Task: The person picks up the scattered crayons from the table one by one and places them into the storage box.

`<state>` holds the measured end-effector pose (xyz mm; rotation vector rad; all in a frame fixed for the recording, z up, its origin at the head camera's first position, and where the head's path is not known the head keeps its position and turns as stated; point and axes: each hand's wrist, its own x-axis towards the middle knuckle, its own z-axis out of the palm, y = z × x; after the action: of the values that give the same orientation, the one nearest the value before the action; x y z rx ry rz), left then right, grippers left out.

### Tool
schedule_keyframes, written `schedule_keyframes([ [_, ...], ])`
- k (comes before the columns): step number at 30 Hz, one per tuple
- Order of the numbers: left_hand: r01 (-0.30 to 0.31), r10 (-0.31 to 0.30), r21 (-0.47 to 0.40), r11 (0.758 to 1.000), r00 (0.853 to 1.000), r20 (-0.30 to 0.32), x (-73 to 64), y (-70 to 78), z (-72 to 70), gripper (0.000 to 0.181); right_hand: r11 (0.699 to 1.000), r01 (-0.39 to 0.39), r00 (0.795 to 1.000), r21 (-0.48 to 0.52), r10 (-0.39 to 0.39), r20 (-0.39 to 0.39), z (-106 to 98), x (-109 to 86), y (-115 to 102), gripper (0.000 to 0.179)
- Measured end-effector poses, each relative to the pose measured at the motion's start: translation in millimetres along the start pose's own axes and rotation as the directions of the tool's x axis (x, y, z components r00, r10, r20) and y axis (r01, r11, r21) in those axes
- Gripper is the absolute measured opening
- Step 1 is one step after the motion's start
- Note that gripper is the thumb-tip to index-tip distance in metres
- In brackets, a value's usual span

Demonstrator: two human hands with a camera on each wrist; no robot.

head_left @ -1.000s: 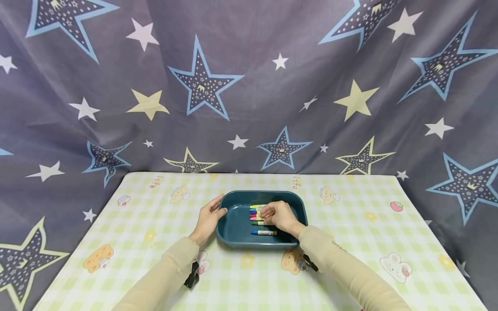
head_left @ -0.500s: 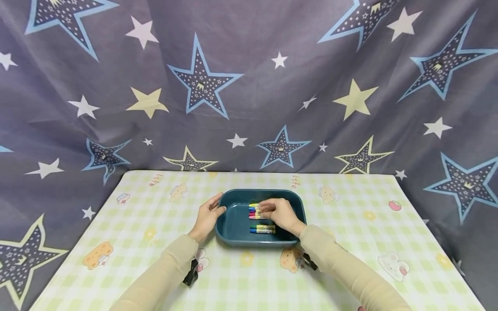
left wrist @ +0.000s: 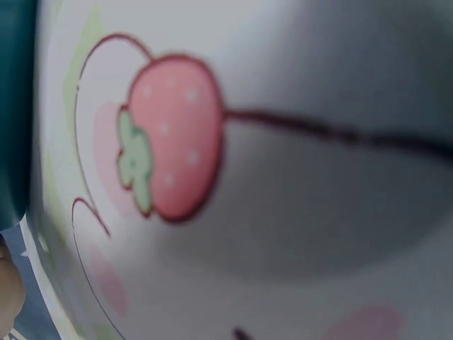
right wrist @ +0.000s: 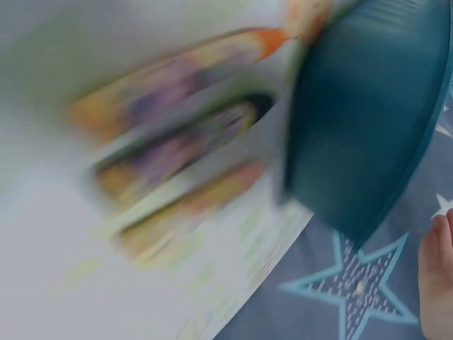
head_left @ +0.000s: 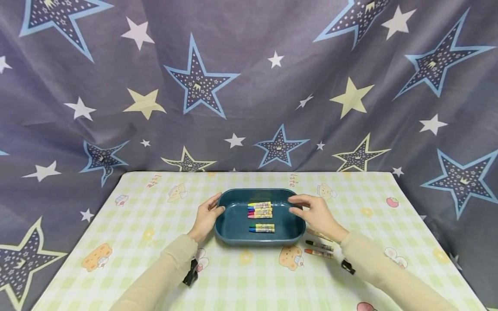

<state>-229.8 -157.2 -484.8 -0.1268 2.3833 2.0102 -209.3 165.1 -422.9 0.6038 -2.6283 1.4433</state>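
Teal tray (head_left: pixel 233 226): far crayon cluster (head_left: pixel 260 210), near crayon pair (head_left: pixel 265 228). Right, on counter (head_left: pixel 237 280): three crayons (head_left: pixel 320 245). Left hand (head_left: pixel 204 219): grip holding tray, left end. Right hand (head_left: pixel 318 214): grip parted, at tray's right end.

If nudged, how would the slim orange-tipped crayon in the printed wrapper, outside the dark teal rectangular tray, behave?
The orange-tipped crayon would probably roll sideways, since its body looks cylindrical. It seems stiff, lying straight, and likely light, being smaller than the right hand.
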Motion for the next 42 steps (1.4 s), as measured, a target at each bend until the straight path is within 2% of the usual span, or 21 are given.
schedule_keyframes([
  [3, -0.008, 0.008, -0.008, 1.000, 1.000, 0.005, 1.4, 0.1, 0.9, 0.052, 0.996, 0.024, 0.998, -0.088, -0.028, -0.051, -17.0, -11.9, 9.0, 0.023],
  [7, -0.010, 0.009, -0.010, 1.000, 1.000, -0.003, 1.9, -0.9, -0.6, 0.052, 0.989, -0.001, 0.997, -0.147, -0.011, -0.079, -29.5, -27.1, 26.6, 0.020],
  [13, 0.005, -0.005, -0.011, 1.000, 1.000, 0.001, 0.9, -3.4, -0.5, 0.052, 0.984, -0.109, 0.993, -0.142, 0.100, -0.068, -33.7, -50.2, 54.9, 0.021],
  [17, 0.005, -0.005, -0.017, 1.000, 1.000, 0.000, -0.2, -2.8, -0.7, 0.052, 0.972, -0.210, 0.977, -0.101, 0.207, -0.045, -31.3, -58.2, 70.0, 0.022],
  [20, 0.008, -0.008, -0.015, 1.000, 1.000, -0.001, -1.5, -0.6, -1.2, 0.051, 0.965, -0.253, 0.967, -0.064, 0.253, -0.010, -28.9, -60.9, 78.6, 0.023],
  [24, 0.009, -0.009, -0.008, 1.000, 1.000, 0.002, -0.5, 1.5, -1.6, 0.052, 0.968, -0.233, 0.971, -0.096, 0.237, 0.027, -27.3, -62.6, 83.8, 0.023],
  [34, 0.006, -0.006, 0.004, 1.000, 1.000, -0.002, 1.9, 0.5, -2.1, 0.052, 0.963, -0.089, 0.992, -0.255, 0.109, 0.065, -25.1, -58.9, 83.6, 0.017],
  [38, 0.014, -0.014, 0.003, 1.000, 1.000, 0.006, 0.3, -1.1, -0.7, 0.052, 0.953, -0.085, 0.992, -0.290, 0.107, 0.060, -24.7, -58.7, 84.5, 0.013],
  [42, 0.016, -0.016, 0.002, 1.000, 1.000, 0.001, 0.3, -1.6, 0.4, 0.052, 0.955, -0.116, 0.990, -0.272, 0.135, 0.052, -25.4, -56.5, 85.8, 0.013],
])
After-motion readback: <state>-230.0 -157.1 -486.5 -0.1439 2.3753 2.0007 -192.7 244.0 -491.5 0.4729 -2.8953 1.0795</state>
